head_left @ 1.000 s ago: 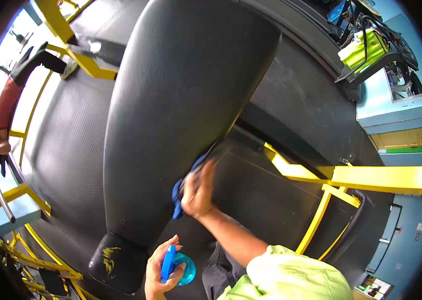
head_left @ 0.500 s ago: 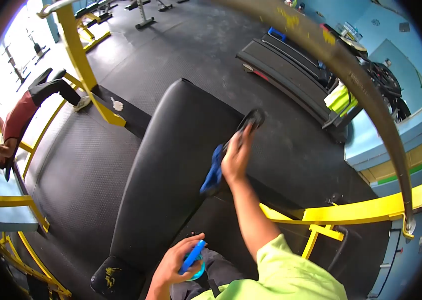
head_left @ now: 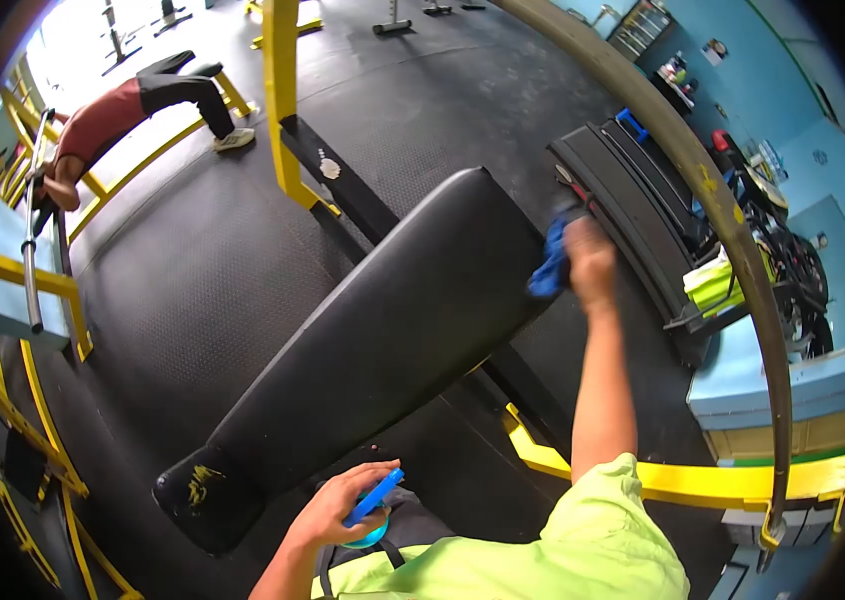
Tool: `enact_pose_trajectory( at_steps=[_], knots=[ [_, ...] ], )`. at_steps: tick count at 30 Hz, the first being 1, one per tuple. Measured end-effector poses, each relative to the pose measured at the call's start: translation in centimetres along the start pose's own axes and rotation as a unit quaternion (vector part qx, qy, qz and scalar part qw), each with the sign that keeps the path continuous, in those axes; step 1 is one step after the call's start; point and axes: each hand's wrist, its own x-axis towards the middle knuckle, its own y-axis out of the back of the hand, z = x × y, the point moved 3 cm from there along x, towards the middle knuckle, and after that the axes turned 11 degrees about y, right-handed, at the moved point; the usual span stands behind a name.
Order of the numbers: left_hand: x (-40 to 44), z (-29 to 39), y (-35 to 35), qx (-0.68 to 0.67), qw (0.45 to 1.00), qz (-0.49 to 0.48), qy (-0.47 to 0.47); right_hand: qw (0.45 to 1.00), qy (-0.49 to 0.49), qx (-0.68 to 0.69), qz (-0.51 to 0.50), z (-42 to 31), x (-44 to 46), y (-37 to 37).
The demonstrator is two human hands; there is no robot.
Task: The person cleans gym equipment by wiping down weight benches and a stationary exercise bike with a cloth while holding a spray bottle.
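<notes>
A long black padded bench lies slantwise before me, its near end pad scuffed with yellow. In my left hand, close to my lap, is a spray bottle with a blue trigger head; its lower part is mostly hidden. My right hand is stretched out by the bench's far right edge, closed on a blue and dark cloth. The hand and cloth are blurred by motion. Whether the cloth touches the pad I cannot tell.
A barbell bar arches across the right, above a yellow frame beam. A treadmill stands beyond. At left, another person lies on a bench under a bar. A yellow post rises behind my bench.
My right hand has moved with the cloth to the right, out to the bench's far edge. The view has turned, so the bench lies more slanted. My left hand still holds the spray bottle.
</notes>
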Motion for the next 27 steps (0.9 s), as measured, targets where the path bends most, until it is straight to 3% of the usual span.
enact_pose_trajectory(
  at_steps=[1,2,6,9,11,13,15,16,17,19,21,23,25,27],
  knots=[
    [0.0,0.0,0.3,-0.005,1.0,0.01,0.0,0.992,0.025,-0.055,-0.108,0.1,-1.5,-3.4],
    [0.1,0.0,0.5,0.007,1.0,0.017,-0.011,0.992,0.036,-0.049,-0.114,-0.2,-0.4,-4.1],
    [0.2,-0.3,0.8,-0.03,0.999,0.043,-0.008,0.978,-0.068,-0.086,-0.179,-1.4,5.2,-8.1],
    [0.4,-1.8,-0.1,-0.021,0.998,0.057,-0.012,0.98,-0.005,-0.034,-0.194,0.6,11.0,-13.8],
    [0.6,-1.9,-0.6,-0.033,0.998,0.057,0.018,0.962,-0.013,-0.105,-0.25,-2.6,11.8,-14.6],
    [0.9,-2.9,-1.4,-0.052,0.997,0.058,0.023,0.929,0.151,-0.18,-0.285,-4.2,10.2,-14.1],
    [1.2,-3.5,-1.8,-0.07,0.995,0.066,0.011,0.909,0.285,-0.167,-0.254,-4.6,8.4,-12.1],
    [1.3,-3.8,-2.0,-0.078,0.995,0.067,0.002,0.914,0.301,-0.125,-0.242,-3.9,8.6,-11.2],
    [1.4,-4.3,-2.1,-0.088,0.993,0.079,0.003,0.94,0.297,-0.121,-0.117,-3.3,8.7,-11.0],
    [2.0,-4.9,-2.3,-0.067,0.995,0.074,-0.027,0.966,0.059,-0.152,-0.199,-1.2,11.4,-12.1],
    [2.6,-5.2,-2.3,-0.066,0.996,0.068,0.003,0.961,0.176,-0.177,-0.119,-3.0,11.6,-15.7],
    [3.0,-5.8,-2.7,-0.051,0.994,0.09,-0.028,0.915,0.273,-0.211,-0.211,-6.7,10.7,-18.6],
    [3.4,-6.1,-2.7,-0.053,0.99,0.128,-0.04,0.827,0.344,-0.136,-0.423,-9.5,7.5,-21.3],
    [3.5,-6.3,-2.4,-0.063,0.987,0.146,-0.039,0.829,0.396,-0.106,-0.38,-10.7,5.9,-20.7]
  ],
)
